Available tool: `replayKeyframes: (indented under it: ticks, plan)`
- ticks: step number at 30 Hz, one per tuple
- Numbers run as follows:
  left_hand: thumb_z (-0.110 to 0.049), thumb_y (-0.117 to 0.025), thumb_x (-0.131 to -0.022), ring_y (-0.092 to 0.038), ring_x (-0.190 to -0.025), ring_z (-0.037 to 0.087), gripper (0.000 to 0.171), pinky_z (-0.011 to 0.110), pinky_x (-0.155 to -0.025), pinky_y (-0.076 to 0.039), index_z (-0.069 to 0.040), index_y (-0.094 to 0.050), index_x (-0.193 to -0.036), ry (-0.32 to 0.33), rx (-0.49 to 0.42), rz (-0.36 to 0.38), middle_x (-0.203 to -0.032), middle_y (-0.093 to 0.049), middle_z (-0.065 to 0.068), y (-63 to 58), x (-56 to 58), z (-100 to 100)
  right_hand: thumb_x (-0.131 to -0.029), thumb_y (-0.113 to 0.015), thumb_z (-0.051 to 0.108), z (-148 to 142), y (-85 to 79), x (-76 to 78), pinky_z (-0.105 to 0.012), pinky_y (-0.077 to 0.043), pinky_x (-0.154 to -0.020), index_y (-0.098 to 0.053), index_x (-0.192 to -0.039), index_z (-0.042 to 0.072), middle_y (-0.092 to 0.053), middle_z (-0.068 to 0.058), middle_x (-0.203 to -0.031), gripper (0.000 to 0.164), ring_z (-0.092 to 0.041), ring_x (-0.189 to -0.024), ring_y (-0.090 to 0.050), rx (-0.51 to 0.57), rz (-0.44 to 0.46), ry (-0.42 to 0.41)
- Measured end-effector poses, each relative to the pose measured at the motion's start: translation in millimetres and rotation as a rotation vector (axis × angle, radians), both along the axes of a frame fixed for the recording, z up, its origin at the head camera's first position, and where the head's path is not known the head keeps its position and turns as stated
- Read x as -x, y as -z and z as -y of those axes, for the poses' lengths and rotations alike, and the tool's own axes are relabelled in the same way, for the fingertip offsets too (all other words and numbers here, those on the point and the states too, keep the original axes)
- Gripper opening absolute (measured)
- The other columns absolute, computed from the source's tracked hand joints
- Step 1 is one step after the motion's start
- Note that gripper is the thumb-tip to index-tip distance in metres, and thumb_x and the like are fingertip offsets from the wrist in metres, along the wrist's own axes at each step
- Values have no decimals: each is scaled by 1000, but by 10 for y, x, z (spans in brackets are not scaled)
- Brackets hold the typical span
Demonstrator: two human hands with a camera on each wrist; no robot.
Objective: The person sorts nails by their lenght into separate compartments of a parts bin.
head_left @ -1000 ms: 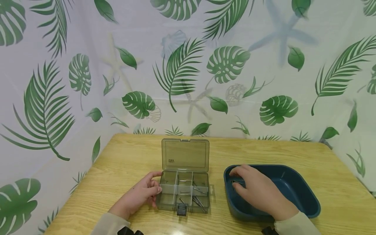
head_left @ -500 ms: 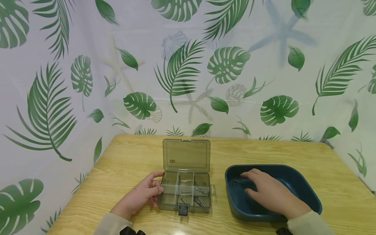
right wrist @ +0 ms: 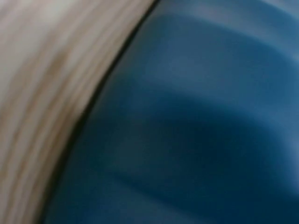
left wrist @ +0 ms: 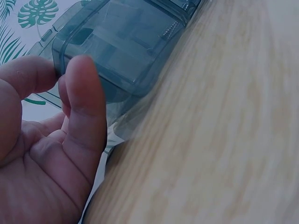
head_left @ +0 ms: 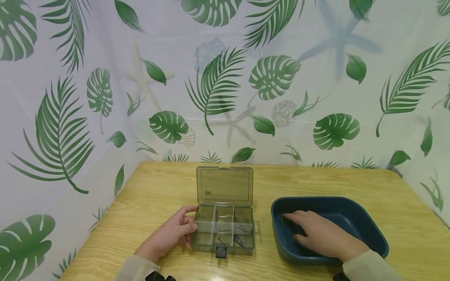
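A smoky see-through compartment box (head_left: 225, 187) stands with its lid up in the head view. Screws (head_left: 241, 242) lie in its middle and right compartments. My left hand (head_left: 172, 235) grips the box's left side, the thumb at the wall and a finger at the far corner; the left wrist view shows the fingers (left wrist: 84, 98) against the clear plastic. Inside the dark blue tub (head_left: 290, 249), my right hand (head_left: 323, 236) reaches with fairly straight fingers toward the left wall. One thin screw or nail (head_left: 282, 221) shows by the fingertips; the palm hides whatever lies beneath.
Both containers stand on a wooden table (head_left: 158, 187), with a strip of tabletop between them. A leaf-print cloth (head_left: 225, 97) hangs behind the table and along its sides. The blurred right wrist view holds only the tub's blue wall (right wrist: 196, 60) and some wood grain.
My right hand draws back from the tub's left end to the right, then reaches left again with its fingers lower. The left hand keeps its place on the box.
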State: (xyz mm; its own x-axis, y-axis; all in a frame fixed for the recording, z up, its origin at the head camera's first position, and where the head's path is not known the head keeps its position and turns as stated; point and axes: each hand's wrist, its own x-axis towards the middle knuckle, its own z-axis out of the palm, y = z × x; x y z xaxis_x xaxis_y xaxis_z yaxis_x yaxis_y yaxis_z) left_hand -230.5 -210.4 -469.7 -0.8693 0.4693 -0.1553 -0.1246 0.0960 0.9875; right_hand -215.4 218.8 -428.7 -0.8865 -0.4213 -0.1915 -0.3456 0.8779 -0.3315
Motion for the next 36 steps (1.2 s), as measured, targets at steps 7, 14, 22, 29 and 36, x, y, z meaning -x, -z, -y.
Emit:
replayKeyframes:
  ticks: [7, 14, 22, 29, 36]
  plan:
    - [-12, -61, -102, -50, -67, 17, 66, 36, -59, -57, -8, -25, -157, 3, 3, -16, -90, -51, 7, 16, 19, 14, -91, -77, 20, -51, 4, 17, -47, -54, -87, -66, -132, 15, -61, 4, -118, 43, -23, -109, -61, -18, -66, -56]
    - [-12, -61, -101, -51, -66, 17, 66, 36, -59, -58, -9, -26, -157, -3, -2, -25, -89, -50, 7, 24, 44, 23, -89, -77, 13, -87, -8, 27, -43, -55, -84, -72, -119, 19, -61, 10, -108, 30, -18, -102, -63, 8, -72, -47]
    - [-12, -60, -102, -50, -67, 17, 65, 36, -60, -57, -7, -26, -157, 4, 4, -28, -90, -50, 7, 7, 12, 11, -88, -77, 5, -65, 13, 11, -41, -55, -84, -73, -107, 22, -61, 12, -101, 26, -14, -98, -63, 20, -57, 20]
    - [-13, -61, -102, -51, -66, 17, 66, 35, -59, -57, -8, -26, -157, 3, -6, -19, -90, -50, 7, -7, 9, 1, -89, -73, 1, -92, 55, 27, -39, -55, -78, -70, -99, 22, -61, 11, -94, 24, -12, -89, -62, 26, -53, 28]
    - [-12, -61, -101, -52, -64, 17, 66, 35, -58, -57, -7, -25, -157, -3, -12, -8, -90, -50, 7, 7, 14, 5, -89, -64, -7, -111, 107, 32, -33, -50, -64, -65, -90, 23, -57, 13, -79, 30, -5, -70, -52, 40, -68, 6]
